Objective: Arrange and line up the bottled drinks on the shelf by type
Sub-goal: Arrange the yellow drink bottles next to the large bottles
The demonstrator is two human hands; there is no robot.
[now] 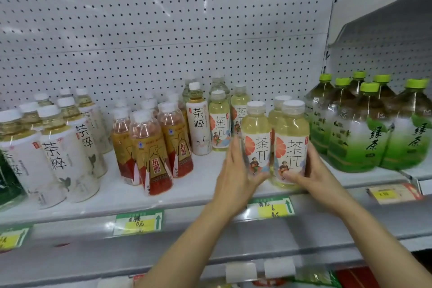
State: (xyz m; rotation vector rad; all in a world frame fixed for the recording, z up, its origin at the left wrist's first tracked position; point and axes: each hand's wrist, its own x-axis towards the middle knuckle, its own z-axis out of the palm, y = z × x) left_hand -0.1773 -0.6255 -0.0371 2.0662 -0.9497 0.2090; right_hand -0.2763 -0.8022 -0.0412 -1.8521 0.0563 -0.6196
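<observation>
Bottled drinks: sorted in groups along one white shelf [201, 190], all upright.
Front pale-yellow pair: two bottles with orange-slice labels stand side by side at the shelf's front edge, touching or nearly so; left bottle [256, 138], right bottle [291, 140].
Left hand [236, 170]: flat against the left side of the left bottle, fingers straight and pointing up, thumb under its lower label; pressing, not wrapped round.
Right hand [314, 174]: cupped on the right bottle's lower right side, thumb lying across the front of the label near the base, fingers curled behind.
Same-type bottles behind: more pale-yellow bottles [219, 121] stand further back, near the pegboard back wall [163, 30].
Single white-label bottle [198, 121]: just left of the pale-yellow row.
Red-label bottles [152, 147]: cluster of amber drinks left of centre.
White-label tea bottles [58, 142]: cluster at far left.
Large green-cap bottles [364, 128]: group at right, just beside the right hand's bottle.
Price tags [272, 208]: green and yellow, on the shelf's front rail.
</observation>
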